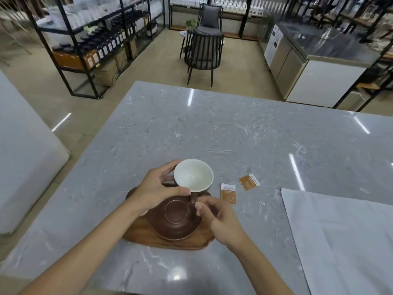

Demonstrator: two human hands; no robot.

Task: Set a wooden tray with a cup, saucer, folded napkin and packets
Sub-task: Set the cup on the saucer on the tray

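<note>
While the left hand (158,188) curls its fingers (180,190) round the rim of the cup (193,175), held tilted just above the saucer (175,218) on the tray (148,237), the right hand (219,218) pinches the cup's handle from the near side. Two packets (228,193) lie just right of the tray on the grey marbled worktop (212,128), a white napkin (344,237) farther right. Chairs (204,52) and stocked shelves (95,43) stand beyond.

Both hands hold a cup (193,175), white inside and brown outside, above a brown saucer (175,218) on a wooden tray (144,236). The left hand (158,191) grips its rim; the right hand (217,218) pinches its handle. 2 orange packets (228,193) and a white napkin (340,237) lie on the grey marble table (212,128).
</note>
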